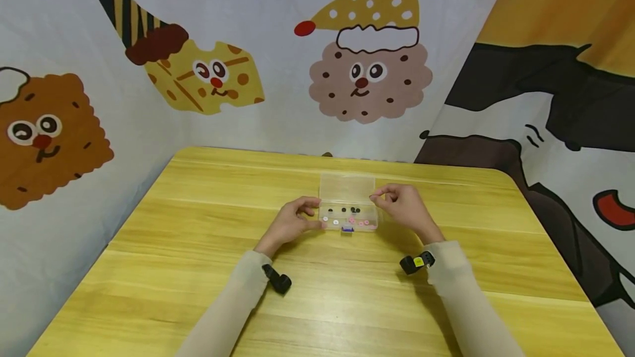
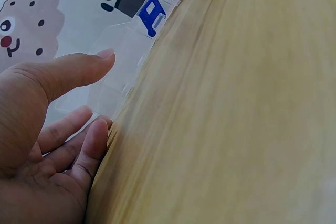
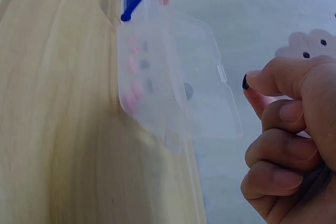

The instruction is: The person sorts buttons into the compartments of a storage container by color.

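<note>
A clear plastic box point(image 1: 364, 217) stands on the table with its lid point(image 1: 347, 188) raised at the back and a blue latch point(image 1: 347, 229) at the front. Small black buttons point(image 1: 344, 210) lie in its rear part; white buttons point(image 1: 335, 222) and pink buttons point(image 1: 366, 222) lie nearer the front. My left hand point(image 1: 292, 222) holds the box's left end, thumb at the front corner and fingers towards the back. By the lid's right edge, my right hand point(image 1: 404, 205) pinches a small black button point(image 3: 245, 82) between thumb and index finger, above the table.
The box rests on a wood-grain table point(image 1: 208, 191). Behind it hangs a cloth point(image 1: 278, 70) printed with cartoon biscuits and cheese. Each wrist carries a small black camera, one on the left sleeve point(image 1: 243, 280) and one on the right sleeve point(image 1: 453, 269).
</note>
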